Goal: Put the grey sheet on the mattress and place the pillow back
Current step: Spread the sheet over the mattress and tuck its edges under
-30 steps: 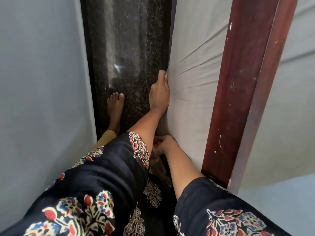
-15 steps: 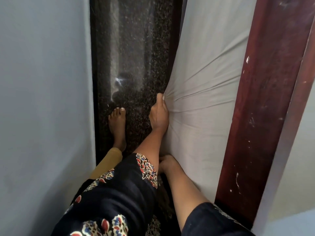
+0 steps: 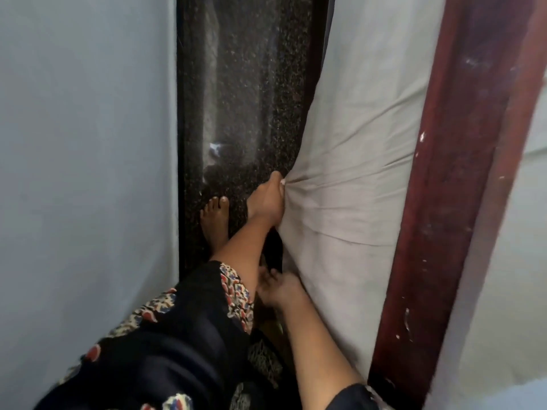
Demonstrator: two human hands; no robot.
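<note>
The grey sheet (image 3: 355, 173) hangs over the side of the mattress, beside the dark red wooden bed rail (image 3: 444, 202). My left hand (image 3: 268, 202) grips a bunch of the sheet at its left edge, and creases fan out from the fingers. Lower down, my right hand (image 3: 281, 290) is at the sheet's bottom edge with its fingers curled on the cloth; the palm is hidden. More grey sheet (image 3: 515, 247) lies on the mattress top to the right of the rail. No pillow is in view.
I stand in a narrow gap between a pale blue wall (image 3: 88, 173) and the bed. The floor (image 3: 242, 99) is dark speckled stone. A bare foot (image 3: 216, 220) stands on it just left of my left hand.
My left hand has closed on the sheet's edge and pulled it leftward into a bunch, so new creases radiate from it. My right hand has stayed at the bottom edge.
</note>
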